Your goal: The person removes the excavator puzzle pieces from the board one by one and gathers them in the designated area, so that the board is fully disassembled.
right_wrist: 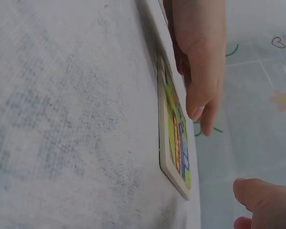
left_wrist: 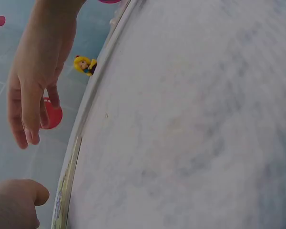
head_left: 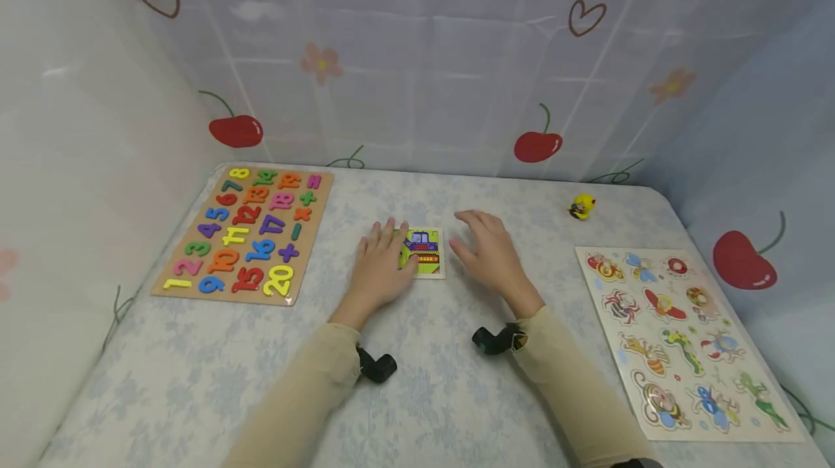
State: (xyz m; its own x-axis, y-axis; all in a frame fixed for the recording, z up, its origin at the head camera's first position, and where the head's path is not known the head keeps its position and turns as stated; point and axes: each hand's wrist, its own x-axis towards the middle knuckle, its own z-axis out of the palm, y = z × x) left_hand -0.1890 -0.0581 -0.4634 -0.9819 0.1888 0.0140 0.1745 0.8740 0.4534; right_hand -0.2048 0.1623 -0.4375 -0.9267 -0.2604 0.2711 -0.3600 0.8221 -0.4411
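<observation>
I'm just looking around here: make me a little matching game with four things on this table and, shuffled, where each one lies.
Things:
1. Number board
2. Vehicle puzzle
3. Yellow figurine
4. Creature board

Places:
A. Towards the far edge of the table, right of centre
B. Partly hidden by the fingers of the left hand
C. Along the right side, closer to the person
D. On the left side

Pairs: 1-D, 2-B, 3-A, 4-C

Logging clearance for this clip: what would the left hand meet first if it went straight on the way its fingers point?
Probably the printed curtain behind the table; the way ahead of the left hand looks free until then, though depth is hard to judge.
</observation>
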